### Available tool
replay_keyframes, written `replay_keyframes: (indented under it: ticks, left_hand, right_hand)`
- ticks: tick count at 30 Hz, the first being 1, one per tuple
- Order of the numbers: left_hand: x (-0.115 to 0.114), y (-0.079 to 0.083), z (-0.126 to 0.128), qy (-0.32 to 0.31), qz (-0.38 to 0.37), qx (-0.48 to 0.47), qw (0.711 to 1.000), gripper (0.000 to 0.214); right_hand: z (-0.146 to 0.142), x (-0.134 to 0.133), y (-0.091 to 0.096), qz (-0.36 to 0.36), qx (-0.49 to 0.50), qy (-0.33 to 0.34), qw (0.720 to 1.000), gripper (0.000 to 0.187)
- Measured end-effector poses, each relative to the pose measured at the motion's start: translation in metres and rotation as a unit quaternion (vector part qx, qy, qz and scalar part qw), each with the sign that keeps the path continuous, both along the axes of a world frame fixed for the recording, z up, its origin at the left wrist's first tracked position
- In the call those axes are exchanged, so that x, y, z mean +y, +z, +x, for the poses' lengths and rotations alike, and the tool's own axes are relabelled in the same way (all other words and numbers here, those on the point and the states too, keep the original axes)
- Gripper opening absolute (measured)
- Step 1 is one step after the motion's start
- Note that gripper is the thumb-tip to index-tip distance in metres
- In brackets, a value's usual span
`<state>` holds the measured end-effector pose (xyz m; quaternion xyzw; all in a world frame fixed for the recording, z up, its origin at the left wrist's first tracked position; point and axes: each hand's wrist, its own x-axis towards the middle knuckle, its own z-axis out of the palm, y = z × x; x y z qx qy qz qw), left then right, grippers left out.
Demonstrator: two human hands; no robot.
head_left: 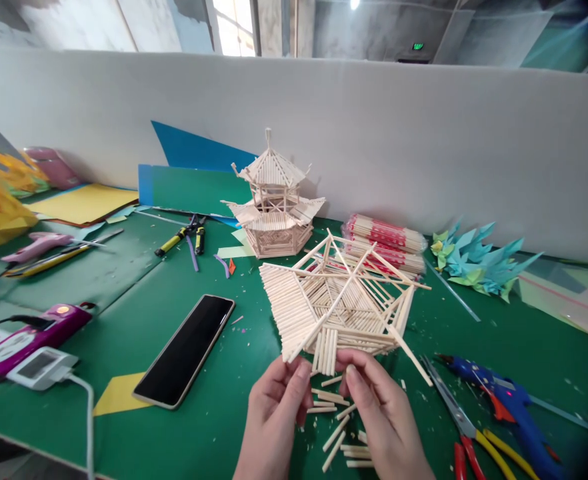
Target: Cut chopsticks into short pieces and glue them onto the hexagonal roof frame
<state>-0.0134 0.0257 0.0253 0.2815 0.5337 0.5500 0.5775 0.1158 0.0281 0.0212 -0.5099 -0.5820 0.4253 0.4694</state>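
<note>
An unfinished model of thin wooden sticks (287, 310) stands before me, its left roof panel covered with a row of sticks and the rest an open frame. A short row of sticks (327, 350) slopes down at its front edge. My left hand (280, 407) is closed, with thumb and fingers at the model's lower left roof corner. Beside the short row, my right hand (379, 410) is closed in a pinch; whatever lies between its fingertips is hidden. Several loose cut sticks (335, 440) lie on the table between the hands.
Behind stands a stick pagoda (277, 223), with bundled sticks (384, 240) to its right. Scissors (467, 423) and a blue glue gun (509, 400) lie on the right. A phone (187, 350), pliers (189, 237) and a purple power strip (39, 337) occupy the left of the green table (139, 280).
</note>
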Motion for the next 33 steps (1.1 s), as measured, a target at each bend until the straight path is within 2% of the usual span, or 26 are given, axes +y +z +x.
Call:
replay_keyframes:
  ticks: [7, 14, 25, 33]
  left_hand:
    - [0.002, 0.008, 0.005, 0.017, -0.020, -0.046, 0.999, 0.026]
    - [0.004, 0.006, 0.005, 0.022, -0.024, -0.045, 0.998, 0.027]
    - [0.005, -0.004, 0.002, 0.016, -0.030, -0.065, 0.997, 0.032]
    - [0.007, -0.004, 0.004, 0.027, -0.026, -0.072, 0.997, 0.034]
  right_hand:
    - [-0.004, 0.002, 0.001, -0.042, 0.077, 0.011, 0.996, 0.020]
    - [-0.010, 0.007, 0.001, -0.083, 0.142, 0.033, 0.986, 0.021]
    - [-0.012, 0.007, -0.009, -0.117, 0.159, 0.031, 0.980, 0.025]
    - [-0.013, 0.012, -0.012, -0.119, 0.155, 0.032, 0.980, 0.027]
